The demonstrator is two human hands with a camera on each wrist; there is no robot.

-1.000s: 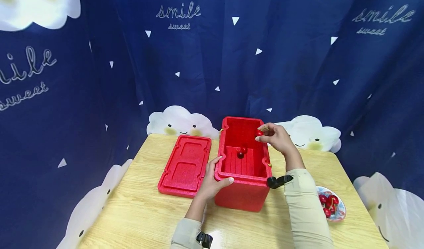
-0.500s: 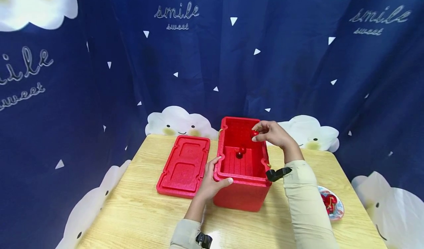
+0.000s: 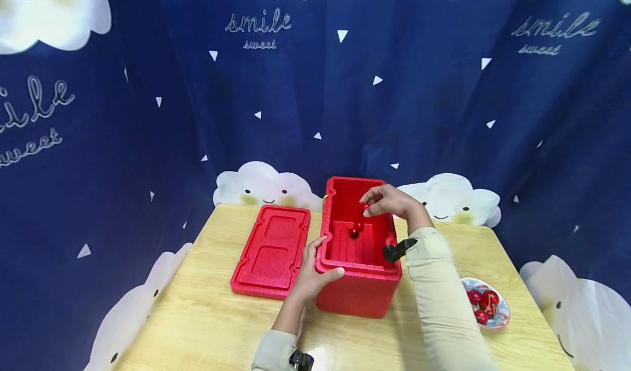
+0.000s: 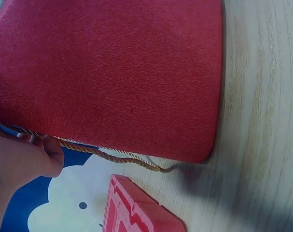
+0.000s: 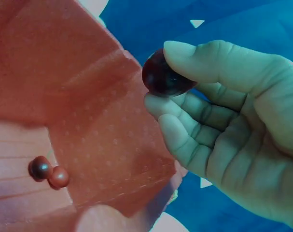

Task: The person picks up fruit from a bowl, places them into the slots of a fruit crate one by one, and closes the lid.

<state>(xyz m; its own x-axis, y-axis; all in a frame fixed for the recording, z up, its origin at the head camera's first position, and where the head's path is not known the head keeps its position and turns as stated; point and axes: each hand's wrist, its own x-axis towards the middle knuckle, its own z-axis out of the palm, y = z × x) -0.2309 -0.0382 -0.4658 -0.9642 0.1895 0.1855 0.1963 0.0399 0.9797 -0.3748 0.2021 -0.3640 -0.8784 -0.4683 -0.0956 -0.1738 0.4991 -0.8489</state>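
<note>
A red foam box [image 3: 355, 295] stands lidless on the table. My left hand [image 3: 308, 279] holds its near left corner, thumb across the front rim and fingers along the left side; in the left wrist view those fingers lie by a twisted cord on the box wall [image 4: 112, 77]. Over the box's opening, my right hand [image 3: 390, 201] pinches a red cherry [image 3: 363, 207] between thumb and fingers. In the right wrist view this cherry [image 5: 165, 76] looks dark and round. Two more cherries [image 5: 58, 177] lie together on the box floor.
The red lid [image 3: 271, 253] lies flat left of the box. To the right, beside the right forearm, a patterned plate [image 3: 504, 309] carries several cherries [image 3: 488, 298]. A dark blue curtain [image 3: 296, 86] with clouds hangs behind the table [image 3: 197, 305].
My right hand has carried the cherry leftward, from the right rim to over the middle of the box. My left hand keeps its place on the corner. The head view has shifted slightly.
</note>
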